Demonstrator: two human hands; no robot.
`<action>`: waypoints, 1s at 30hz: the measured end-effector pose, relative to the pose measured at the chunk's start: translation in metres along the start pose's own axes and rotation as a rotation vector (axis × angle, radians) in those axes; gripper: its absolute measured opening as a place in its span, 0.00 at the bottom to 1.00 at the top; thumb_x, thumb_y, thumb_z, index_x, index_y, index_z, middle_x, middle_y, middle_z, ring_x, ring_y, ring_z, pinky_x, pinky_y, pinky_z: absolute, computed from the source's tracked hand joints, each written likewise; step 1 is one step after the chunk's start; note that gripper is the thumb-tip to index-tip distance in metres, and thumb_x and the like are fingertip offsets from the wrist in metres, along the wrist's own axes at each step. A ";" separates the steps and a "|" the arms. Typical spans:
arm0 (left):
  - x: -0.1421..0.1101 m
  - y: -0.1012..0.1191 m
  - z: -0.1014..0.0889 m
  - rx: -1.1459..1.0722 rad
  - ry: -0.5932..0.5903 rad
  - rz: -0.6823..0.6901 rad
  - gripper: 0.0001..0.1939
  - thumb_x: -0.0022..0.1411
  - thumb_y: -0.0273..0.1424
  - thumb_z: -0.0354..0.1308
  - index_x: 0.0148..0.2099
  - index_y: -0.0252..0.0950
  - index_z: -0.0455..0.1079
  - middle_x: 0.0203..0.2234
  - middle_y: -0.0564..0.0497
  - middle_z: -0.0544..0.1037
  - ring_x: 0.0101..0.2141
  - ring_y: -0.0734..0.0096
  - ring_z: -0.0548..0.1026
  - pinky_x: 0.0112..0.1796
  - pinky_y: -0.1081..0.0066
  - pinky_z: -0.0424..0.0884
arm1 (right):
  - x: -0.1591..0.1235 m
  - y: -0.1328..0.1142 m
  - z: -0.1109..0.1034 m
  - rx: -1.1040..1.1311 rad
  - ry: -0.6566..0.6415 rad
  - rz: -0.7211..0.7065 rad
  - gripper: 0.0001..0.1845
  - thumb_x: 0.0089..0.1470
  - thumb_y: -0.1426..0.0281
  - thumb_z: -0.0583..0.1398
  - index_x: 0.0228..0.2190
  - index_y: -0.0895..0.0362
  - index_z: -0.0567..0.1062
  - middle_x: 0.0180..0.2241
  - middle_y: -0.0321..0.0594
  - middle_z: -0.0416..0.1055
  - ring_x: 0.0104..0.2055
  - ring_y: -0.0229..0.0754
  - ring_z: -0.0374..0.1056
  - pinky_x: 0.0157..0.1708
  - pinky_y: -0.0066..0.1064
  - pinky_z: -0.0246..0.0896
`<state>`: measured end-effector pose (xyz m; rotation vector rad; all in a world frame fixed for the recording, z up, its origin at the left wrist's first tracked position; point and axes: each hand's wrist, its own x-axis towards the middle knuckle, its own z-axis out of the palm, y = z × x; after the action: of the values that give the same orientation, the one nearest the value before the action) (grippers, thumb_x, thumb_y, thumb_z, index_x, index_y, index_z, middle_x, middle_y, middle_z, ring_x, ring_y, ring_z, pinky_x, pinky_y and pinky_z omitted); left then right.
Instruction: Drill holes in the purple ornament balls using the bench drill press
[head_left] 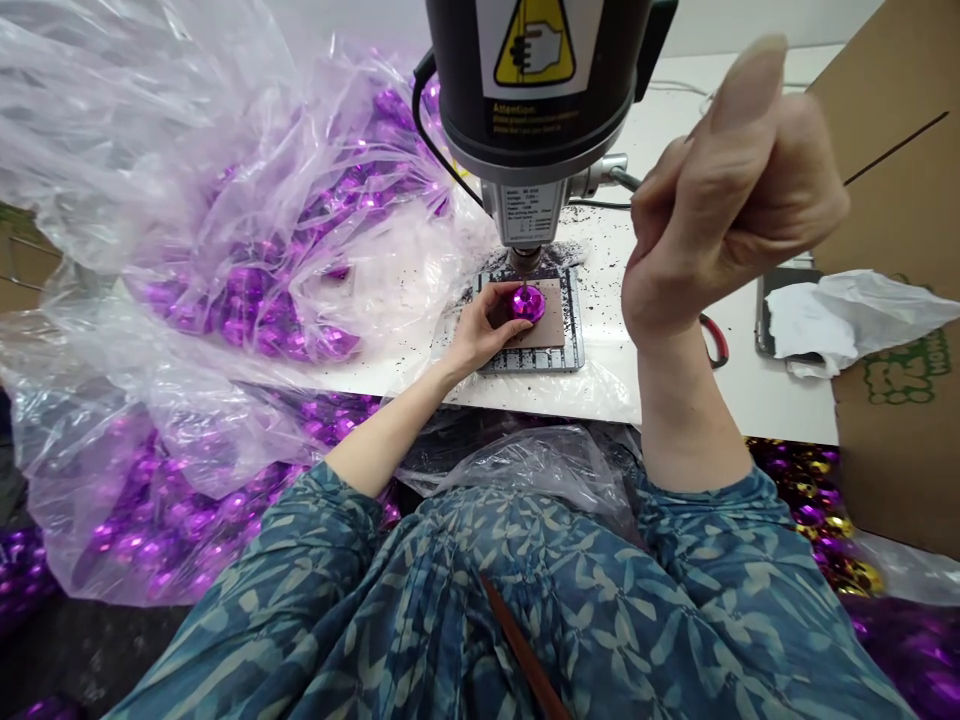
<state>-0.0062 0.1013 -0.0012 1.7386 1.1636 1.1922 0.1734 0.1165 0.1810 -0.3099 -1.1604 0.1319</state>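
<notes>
A small shiny purple faceted ball (529,303) rests on a brown board (553,322) on the metal base (574,350) of a bench drill press (534,210). My left hand (486,325) pinches the ball from its left side, thumb and fingers closed round it. Directly above, the drill bit (526,285) comes down to the ball's top; whether it has entered the ball I cannot tell. My right hand (739,190) is raised at the right, its fingers wrapped round the feed lever (622,178), most of which the hand hides.
Clear plastic bags (247,290) full of purple balls fill the left side. Dark shavings lie about the base on the white table (600,385). Right of it are a red-handled tool (716,342), a phone-like dark slab (765,315), white tissue (814,320) and a cardboard box (900,420).
</notes>
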 end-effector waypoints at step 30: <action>-0.007 0.007 0.010 0.050 0.141 0.025 0.30 0.66 0.50 0.75 0.61 0.41 0.73 0.55 0.42 0.84 0.54 0.56 0.84 0.57 0.56 0.81 | 0.017 -0.008 0.010 -0.117 -0.008 0.154 0.39 0.58 0.37 0.54 0.18 0.60 0.66 0.14 0.29 0.51 0.16 0.16 0.46 0.23 0.17 0.50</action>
<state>0.0042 0.0915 -0.0001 1.7330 1.2676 1.3290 0.1699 0.1146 0.2019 -0.5024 -1.1537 0.2008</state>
